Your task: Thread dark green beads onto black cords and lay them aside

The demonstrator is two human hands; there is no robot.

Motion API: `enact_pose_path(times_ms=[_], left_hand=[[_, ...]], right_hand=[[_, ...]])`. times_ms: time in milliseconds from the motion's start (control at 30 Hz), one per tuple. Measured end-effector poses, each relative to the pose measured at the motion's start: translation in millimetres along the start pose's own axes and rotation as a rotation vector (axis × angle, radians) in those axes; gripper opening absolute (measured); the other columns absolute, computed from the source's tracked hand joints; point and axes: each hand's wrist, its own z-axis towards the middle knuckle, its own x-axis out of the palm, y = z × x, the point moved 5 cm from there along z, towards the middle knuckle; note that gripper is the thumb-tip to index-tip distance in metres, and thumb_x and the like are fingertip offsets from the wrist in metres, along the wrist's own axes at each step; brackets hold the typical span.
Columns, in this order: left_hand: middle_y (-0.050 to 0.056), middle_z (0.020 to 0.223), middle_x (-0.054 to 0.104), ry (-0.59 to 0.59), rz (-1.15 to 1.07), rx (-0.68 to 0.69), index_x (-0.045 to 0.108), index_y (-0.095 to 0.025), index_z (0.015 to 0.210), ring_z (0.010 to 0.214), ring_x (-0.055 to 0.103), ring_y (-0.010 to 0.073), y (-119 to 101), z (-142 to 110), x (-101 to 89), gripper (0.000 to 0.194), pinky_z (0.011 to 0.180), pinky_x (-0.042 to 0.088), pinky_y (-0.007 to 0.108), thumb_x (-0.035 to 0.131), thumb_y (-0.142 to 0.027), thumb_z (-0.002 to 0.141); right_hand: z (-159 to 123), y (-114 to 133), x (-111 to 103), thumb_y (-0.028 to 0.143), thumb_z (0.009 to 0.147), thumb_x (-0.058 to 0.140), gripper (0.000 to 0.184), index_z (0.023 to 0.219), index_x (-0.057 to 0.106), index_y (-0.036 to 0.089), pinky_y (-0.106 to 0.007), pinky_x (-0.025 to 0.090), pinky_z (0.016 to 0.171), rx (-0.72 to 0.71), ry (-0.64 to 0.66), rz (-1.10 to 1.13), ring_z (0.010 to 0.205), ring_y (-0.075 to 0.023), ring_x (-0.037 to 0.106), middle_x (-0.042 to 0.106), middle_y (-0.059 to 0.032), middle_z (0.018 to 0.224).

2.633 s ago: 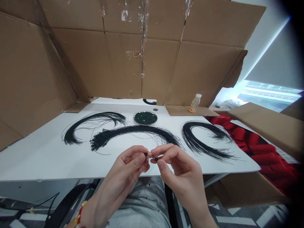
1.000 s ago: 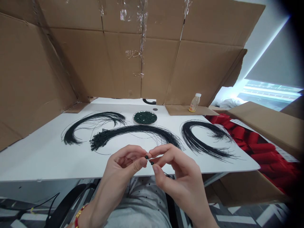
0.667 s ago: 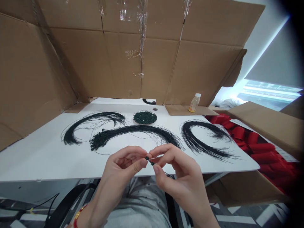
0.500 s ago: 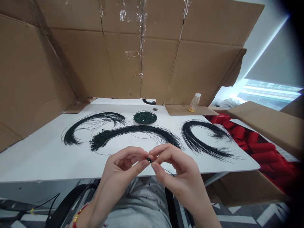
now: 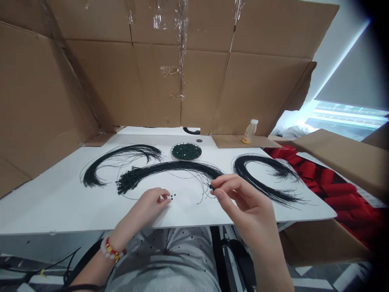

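Note:
Above the table, the thumb and fingertips of my right hand (image 5: 243, 198) pinch a small dark beaded end (image 5: 212, 187), which looks like part of a thin black cord; the cord itself is hard to follow here. Low over the white tabletop, my left hand (image 5: 153, 202) has its thumb and index finger slightly apart, with nothing visible between them. Several tiny black beads (image 5: 172, 197) lie loose right by those fingertips. Behind both hands stretches a long bundle of black cords (image 5: 173, 165), with dark beaded ends (image 5: 127, 180) gathered at its left.
A round dish of dark green beads (image 5: 186, 151) stands farther back. Other black cord bundles curve at left (image 5: 103, 160) and right (image 5: 243, 170). Cardboard walls (image 5: 152, 81) rise behind. A small bottle (image 5: 249, 132) stands at the back right, and a box of red rolls (image 5: 328, 190) beside the table.
My hands were together at a small dark piece and have parted. The right hand moved up and right with it; the left moved left to the table, by the loose beads.

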Motion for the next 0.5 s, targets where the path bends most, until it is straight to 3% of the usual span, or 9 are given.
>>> enact_pose_path(times_ms=[167, 300, 500], left_hand=[[0.010, 0.087, 0.074, -0.033, 0.026, 0.020, 0.080, -0.019, 0.091, 0.082, 0.067, 0.0282, -5, 4, 18.0, 0.024, 0.079, 0.048, 0.038, 0.059, -0.029, 0.087], [0.011, 0.091, 0.074, -0.040, -0.002, 0.044, 0.080, -0.020, 0.085, 0.090, 0.067, 0.0293, -3, 7, 19.2, 0.028, 0.085, 0.048, 0.040, 0.052, -0.025, 0.090], [0.011, 0.091, 0.076, -0.057, -0.129, 0.025, 0.078, -0.022, 0.078, 0.091, 0.066, 0.0300, 1, 9, 16.9, 0.023, 0.088, 0.047, 0.041, 0.056, -0.025, 0.086]], right_hand=[[-1, -2, 4, 0.023, 0.093, 0.071, 0.015, 0.078, 0.068, 0.022, -0.028, 0.061, 0.079, 0.006, 0.027, 0.006, 0.087, -0.0170, 0.066, 0.069, -0.0048, 0.095], [-2, 1, 8, 0.022, 0.091, 0.071, 0.016, 0.076, 0.067, 0.021, -0.029, 0.060, 0.077, 0.026, 0.012, 0.022, 0.087, -0.0181, 0.065, 0.068, -0.0048, 0.090], [0, -1, 11, 0.023, 0.092, 0.071, 0.015, 0.078, 0.067, 0.021, -0.030, 0.061, 0.078, 0.008, 0.069, 0.006, 0.086, -0.0181, 0.066, 0.069, -0.0050, 0.090]])
